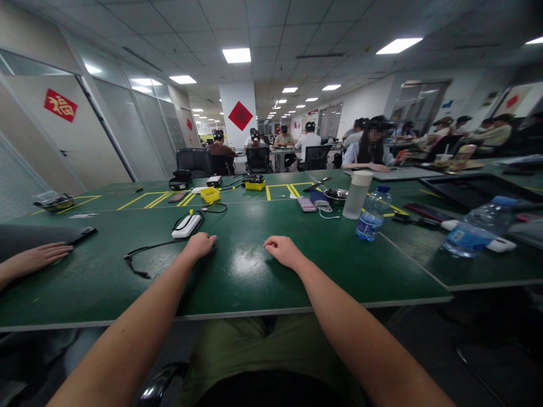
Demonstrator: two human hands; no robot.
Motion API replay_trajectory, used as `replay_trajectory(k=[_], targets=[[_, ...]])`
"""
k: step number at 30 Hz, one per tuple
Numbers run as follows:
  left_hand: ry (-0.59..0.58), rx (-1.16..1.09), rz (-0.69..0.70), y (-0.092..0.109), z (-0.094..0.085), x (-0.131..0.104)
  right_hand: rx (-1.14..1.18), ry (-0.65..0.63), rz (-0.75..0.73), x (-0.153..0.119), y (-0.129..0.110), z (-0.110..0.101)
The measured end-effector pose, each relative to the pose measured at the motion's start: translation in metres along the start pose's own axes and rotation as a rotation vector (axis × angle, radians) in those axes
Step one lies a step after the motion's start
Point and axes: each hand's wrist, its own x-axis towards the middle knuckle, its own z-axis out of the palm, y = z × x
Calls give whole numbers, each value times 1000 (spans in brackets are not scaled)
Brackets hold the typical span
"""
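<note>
My left hand (201,245) rests on the green table (237,288), its fingers curled in. Just beyond it lies a white power bank (186,225) with a black cable (144,250) trailing to the left. My right hand (282,250) is on the table too, loosely fisted and apart from the left one. No object shows in either hand. Farther off to the right of my right hand stand a water bottle with a blue cap (373,216) and a frosted tumbler (357,195).
Another person's hand (46,255) lies on a dark laptop (38,237) at the left. Yellow trays (210,195), a metal bowl (336,195) and yellow tape lines (268,193) are across the table. A second bottle (479,229) leans at the right. Several people sit beyond.
</note>
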Motion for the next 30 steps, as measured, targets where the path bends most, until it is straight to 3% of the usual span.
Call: replay_trajectory(k=[5,9,11,15,17,22,27,30], targets=[[-169,-306,131,84,15,-1,-115,61,140,2,6,-3],[-348,-534,229,118,31,-6,-274,106,309,1,12,-6],[-289,-526,294,121,39,-9,-294,68,297,1,13,-6],[49,-422,453,117,51,-13,-233,16,237,1,13,-5],[120,-370,578,116,54,-15,-186,7,194,1,11,-5],[67,-301,733,122,51,-17,-92,-74,29,0,9,-2],[66,-356,571,122,49,-18,-163,-101,29,0,9,2],[74,-374,548,119,49,-20,-221,-101,42,1,8,4]])
